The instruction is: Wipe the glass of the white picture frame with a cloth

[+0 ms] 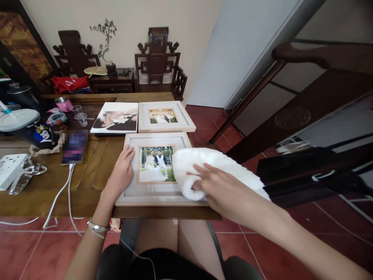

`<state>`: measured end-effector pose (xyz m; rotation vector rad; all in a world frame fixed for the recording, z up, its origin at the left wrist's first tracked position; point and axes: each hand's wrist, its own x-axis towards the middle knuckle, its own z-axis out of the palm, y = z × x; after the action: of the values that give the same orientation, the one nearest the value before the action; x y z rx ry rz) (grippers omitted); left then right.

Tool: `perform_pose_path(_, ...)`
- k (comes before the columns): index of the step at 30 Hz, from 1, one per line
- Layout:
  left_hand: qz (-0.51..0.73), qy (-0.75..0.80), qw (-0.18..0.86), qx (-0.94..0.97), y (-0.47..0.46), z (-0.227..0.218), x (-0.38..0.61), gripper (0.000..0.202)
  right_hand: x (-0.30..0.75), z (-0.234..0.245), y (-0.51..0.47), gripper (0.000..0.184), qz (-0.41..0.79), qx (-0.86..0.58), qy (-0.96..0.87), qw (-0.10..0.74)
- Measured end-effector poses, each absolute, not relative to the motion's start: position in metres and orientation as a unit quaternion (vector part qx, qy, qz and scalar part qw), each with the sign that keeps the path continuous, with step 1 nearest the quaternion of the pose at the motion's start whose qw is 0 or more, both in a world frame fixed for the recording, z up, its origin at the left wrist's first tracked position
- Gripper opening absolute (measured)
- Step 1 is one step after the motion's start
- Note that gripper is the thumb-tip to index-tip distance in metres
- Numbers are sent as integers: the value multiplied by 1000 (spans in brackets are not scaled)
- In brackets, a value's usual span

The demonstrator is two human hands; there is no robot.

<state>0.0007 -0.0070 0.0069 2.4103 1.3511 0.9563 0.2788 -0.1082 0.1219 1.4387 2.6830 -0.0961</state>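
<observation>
A light wooden picture frame (131, 192) lies flat at the table's front edge, with a photo of two people on a swing inside it. My left hand (124, 171) grips its left side, fingers over the edge and the thumb hidden. In my right hand (211, 182) is a fluffy white cloth (195, 159), pressed on the frame's right side and covering that part. Some fingers rest on top of the cloth, while others sit in its fold. The cloth's far end hangs past the table's right edge.
Behind lie a second picture frame (186, 120) and a photo album (131, 112). To the left are a phone (75, 146) with a white cable (69, 179), a power strip (13, 167), a pink mug (64, 104) and a lidded cup (20, 118). A dark wooden chair (291, 109) stands right.
</observation>
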Motion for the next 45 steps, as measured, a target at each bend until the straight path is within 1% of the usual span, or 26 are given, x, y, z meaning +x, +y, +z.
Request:
perform_pose_path(2, 319, 457, 107, 823, -6, 7, 0, 50, 279, 117, -95, 45, -27, 490, 870, 42)
perform_pose_path(7, 317, 467, 109, 818, -6, 7, 0, 51, 282, 94, -52, 48, 21, 517, 856, -2)
perform_pose_path(10, 326, 474, 114, 810, -7, 8, 1, 52, 282, 90, -53, 50, 22, 509, 860, 0)
perform_pose_path(12, 329, 476, 120, 807, -8, 9, 2, 51, 282, 94, -70, 50, -2, 504, 864, 12)
perform_pose_path(17, 333, 471, 118, 808, -9, 9, 3, 51, 287, 108, -126, 53, -112, 469, 876, 26)
perform_pose_path(20, 335, 471, 108, 809, -9, 8, 3, 51, 280, 113, -141, 47, -149, 458, 876, 28)
perform_pose_path(25, 336, 470, 105, 810, -9, 8, 4, 47, 228, 113, -128, 37, -173, 417, 892, 38)
perform_pose_path(29, 328, 475, 133, 805, -9, 11, 2, 44, 184, 103, -112, 36, -174, 368, 912, 60)
perform_pose_path(32, 331, 475, 150, 801, -9, 13, 2, 44, 181, 101, -107, 39, -178, 358, 914, 65)
perform_pose_path(35, 334, 475, 149, 800, -11, 16, 5, 44, 206, 109, -101, 36, -200, 380, 902, 47)
perform_pose_path(37, 332, 475, 152, 800, -14, 20, 7, 45, 224, 116, -91, 39, -185, 434, 881, 22)
perform_pose_path(40, 330, 474, 171, 798, -19, 27, 10, 48, 235, 118, -59, 51, -99, 509, 855, -25)
perform_pose_path(43, 343, 463, 183, 796, -22, 32, 9, 52, 219, 108, -19, 56, -5, 528, 846, -70)
perform_pose_path(45, 356, 454, 184, 796, -23, 32, 8, 55, 198, 99, 3, 57, 17, 506, 860, -66)
